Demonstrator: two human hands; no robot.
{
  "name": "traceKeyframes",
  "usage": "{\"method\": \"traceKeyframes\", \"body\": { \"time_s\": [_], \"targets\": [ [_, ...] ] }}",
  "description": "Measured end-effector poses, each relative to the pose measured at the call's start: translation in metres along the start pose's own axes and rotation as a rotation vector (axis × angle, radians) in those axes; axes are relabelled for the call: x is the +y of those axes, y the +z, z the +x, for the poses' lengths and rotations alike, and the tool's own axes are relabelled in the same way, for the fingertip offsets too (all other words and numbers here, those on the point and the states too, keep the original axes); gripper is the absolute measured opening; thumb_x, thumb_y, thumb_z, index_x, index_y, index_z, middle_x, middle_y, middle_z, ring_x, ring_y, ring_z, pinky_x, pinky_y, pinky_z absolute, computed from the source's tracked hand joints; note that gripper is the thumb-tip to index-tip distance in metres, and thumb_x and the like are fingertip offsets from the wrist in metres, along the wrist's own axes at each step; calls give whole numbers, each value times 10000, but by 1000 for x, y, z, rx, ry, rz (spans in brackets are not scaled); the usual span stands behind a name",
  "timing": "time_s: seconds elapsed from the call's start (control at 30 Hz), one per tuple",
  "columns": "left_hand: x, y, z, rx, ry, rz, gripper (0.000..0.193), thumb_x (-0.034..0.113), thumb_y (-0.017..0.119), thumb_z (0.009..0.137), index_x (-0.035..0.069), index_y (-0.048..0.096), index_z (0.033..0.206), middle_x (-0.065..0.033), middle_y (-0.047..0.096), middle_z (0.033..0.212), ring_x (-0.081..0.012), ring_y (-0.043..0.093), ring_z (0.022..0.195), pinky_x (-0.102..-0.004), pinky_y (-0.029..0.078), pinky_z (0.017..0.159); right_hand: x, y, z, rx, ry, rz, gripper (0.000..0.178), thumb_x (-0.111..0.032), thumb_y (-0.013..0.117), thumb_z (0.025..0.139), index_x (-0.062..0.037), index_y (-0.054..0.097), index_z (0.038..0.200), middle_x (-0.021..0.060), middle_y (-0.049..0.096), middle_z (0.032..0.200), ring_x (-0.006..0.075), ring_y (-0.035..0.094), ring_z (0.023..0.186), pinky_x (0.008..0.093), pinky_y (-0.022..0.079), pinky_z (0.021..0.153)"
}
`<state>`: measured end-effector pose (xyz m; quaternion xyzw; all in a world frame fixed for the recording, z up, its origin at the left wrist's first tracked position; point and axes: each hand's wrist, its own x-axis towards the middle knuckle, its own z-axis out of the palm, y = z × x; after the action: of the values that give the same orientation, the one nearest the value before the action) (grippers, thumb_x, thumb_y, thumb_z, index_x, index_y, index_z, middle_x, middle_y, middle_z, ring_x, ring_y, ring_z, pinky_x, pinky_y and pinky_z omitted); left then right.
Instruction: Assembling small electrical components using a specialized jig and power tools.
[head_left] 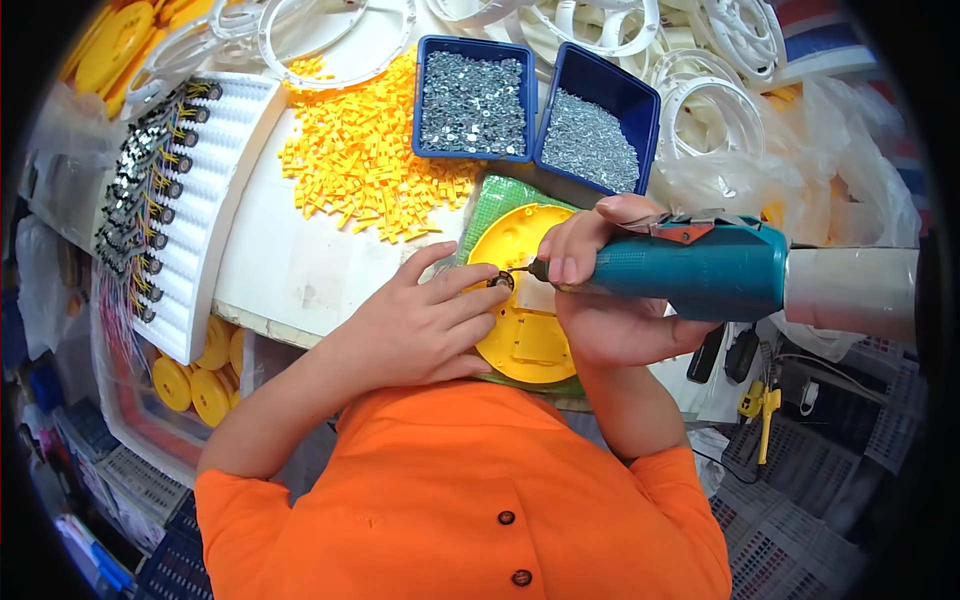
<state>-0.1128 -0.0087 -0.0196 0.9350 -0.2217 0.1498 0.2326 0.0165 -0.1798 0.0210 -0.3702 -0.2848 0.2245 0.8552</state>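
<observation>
Head view: white worktop [285, 270] crowded along its far side, with white plastic rings [715, 105] and cloudy plastic bags [735, 190] at far right. Left, a ridged white foam tray [235, 150] bears a row of small round wired parts [175, 188]. Beside it, a loose heap of yellow plastic pieces [355, 165], then two blue bins side by side, the left bin [473, 156] and right bin [628, 105] both holding small metal parts. Nearer the body, a yellow round housing [545, 350] lies on a green mat [497, 198]; both hands and the driver hide parts of it. Left hand [435, 315] palm down, fingers spread, index and middle fingertips at a small dark round part [504, 280] on the housing. Right hand [615, 315] wrapped around a teal power driver [725, 265], held nearly level, its bit [521, 268] pointing left at the dark part; contact cannot be told.
</observation>
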Motion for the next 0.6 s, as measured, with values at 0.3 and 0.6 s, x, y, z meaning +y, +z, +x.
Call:
{"method": "traceKeyframes", "body": {
  "time_s": [0.3,0.6],
  "targets": [
    [-4,4,-2,-84,-2,-35,468,512,737,834,114,700,1077,-3,649,1322,-211,515,1351,-513,302,1167,10,2,-3,124,-19,30,1021,-859,420,842,34,541,1320,117,623,820,213,578,749,370,448,743],
    [-8,6,1,-54,18,-94,399,474,706,841,94,671,959,-15,658,1283,-209,531,1314,-491,335,1131,12,-7,-4,-54,87,-130,915,-767,454,856,50,577,1249,155,655,834,263,616,759,382,489,736]
  ]
}}
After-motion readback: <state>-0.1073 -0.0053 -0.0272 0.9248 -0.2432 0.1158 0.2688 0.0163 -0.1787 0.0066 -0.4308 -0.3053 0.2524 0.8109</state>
